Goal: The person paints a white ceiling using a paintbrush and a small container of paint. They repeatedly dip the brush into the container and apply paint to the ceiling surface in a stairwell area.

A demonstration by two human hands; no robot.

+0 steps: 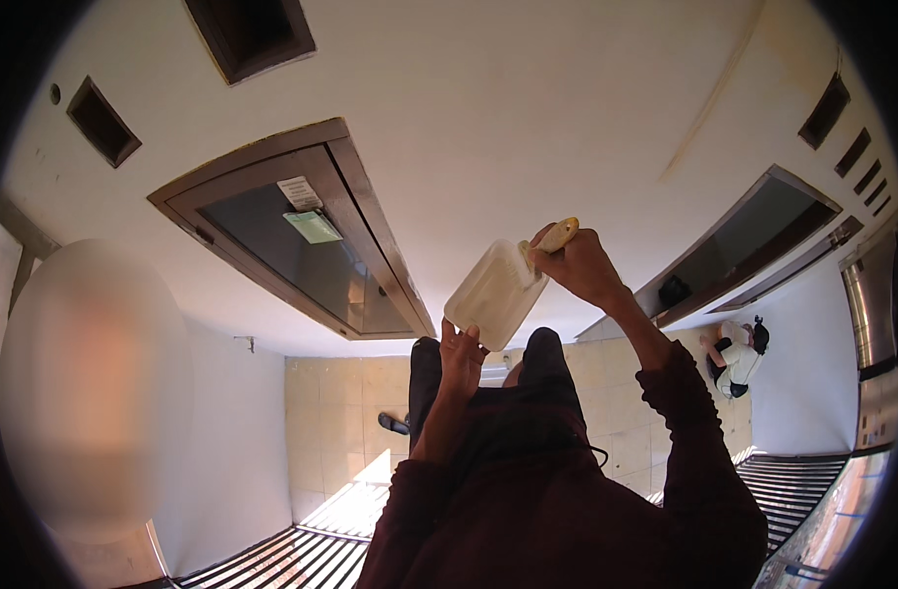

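Note:
My left hand (461, 361) grips the lower end of a shallow whitish plastic tray (490, 296), its thumb lying over the rim. The tray is tilted in front of the wall, above my knees. In my right hand (588, 270) is a paintbrush (562, 235) with a worn yellowish handle, the fingers closed round it. Its head meets the tray's upper right rim; the bristles are partly hidden by my fingers and hard to make out. Pale material appears to coat the tray's inside, though I cannot tell how much.
A white wall (508, 128) rises ahead, with a brown-framed window (302, 236) at left and another window (739, 245) at right. Another person (739, 358) crouches at the far right. A dark sandal (394, 423) lies on the tiled floor (336, 402). Black railings (302, 560) run behind me.

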